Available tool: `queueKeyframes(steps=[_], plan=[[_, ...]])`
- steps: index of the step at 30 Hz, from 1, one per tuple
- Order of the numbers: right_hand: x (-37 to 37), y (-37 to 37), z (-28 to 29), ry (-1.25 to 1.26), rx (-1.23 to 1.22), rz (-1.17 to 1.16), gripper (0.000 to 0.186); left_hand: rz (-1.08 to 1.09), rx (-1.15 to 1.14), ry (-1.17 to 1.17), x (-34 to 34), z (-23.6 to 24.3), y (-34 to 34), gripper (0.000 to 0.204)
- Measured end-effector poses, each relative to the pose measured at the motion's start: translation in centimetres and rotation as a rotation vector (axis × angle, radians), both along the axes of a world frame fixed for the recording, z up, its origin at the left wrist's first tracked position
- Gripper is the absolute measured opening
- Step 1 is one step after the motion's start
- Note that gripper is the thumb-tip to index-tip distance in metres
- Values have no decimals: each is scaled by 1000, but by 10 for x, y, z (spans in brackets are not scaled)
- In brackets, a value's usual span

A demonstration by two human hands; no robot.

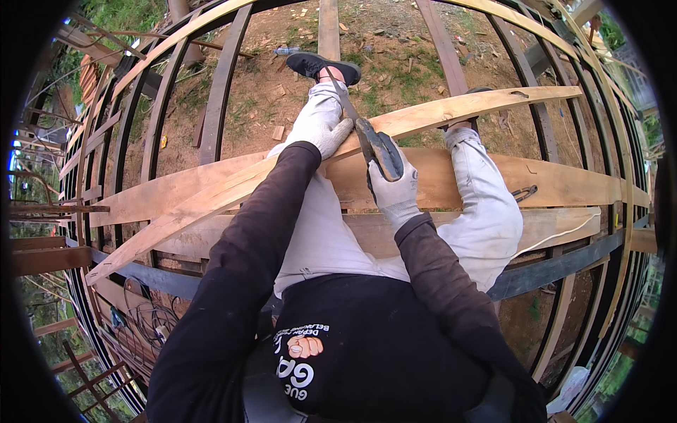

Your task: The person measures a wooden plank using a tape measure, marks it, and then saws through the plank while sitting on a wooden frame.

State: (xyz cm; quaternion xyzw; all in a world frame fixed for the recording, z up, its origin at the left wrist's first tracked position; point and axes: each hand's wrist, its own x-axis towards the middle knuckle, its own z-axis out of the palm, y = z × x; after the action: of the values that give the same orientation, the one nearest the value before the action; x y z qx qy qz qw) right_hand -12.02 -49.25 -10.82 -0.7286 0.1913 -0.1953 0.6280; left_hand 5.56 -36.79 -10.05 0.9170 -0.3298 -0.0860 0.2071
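Observation:
My gloved left hand [328, 135] grips a long pale wooden board [451, 109], which slants from lower left to upper right across my legs. My gloved right hand [391, 185] holds a dark tool [379, 149] with a bulky worn body against the board, just right of my left hand. A narrow dark strip [342, 95] runs up from it toward my shoe [307, 65]; I cannot tell whether it is part of the tool. Beneath the board, wide planks [564, 176] lie crosswise under my legs.
I sit on an open timber frame [226, 84] of spaced beams above dirt ground [395, 63] with grass and scraps. A small dark metal tool [524, 192] lies on the plank at right, coiled cables [141, 324] at lower left, and a white bag [568, 388] at lower right.

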Motion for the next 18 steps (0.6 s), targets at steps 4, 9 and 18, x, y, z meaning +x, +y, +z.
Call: queueKeyframes(steps=[4,9,18], plan=[[-42,-8,14,7,-83,-19,55,7,20,-29,0,0,-1,62],[-152,-3,37,81,146,75,57,55,95,-18,-8,19,-1,68],[-35,-7,6,-31,-252,-22,52,31,69,58,-12,27,-7,67]])
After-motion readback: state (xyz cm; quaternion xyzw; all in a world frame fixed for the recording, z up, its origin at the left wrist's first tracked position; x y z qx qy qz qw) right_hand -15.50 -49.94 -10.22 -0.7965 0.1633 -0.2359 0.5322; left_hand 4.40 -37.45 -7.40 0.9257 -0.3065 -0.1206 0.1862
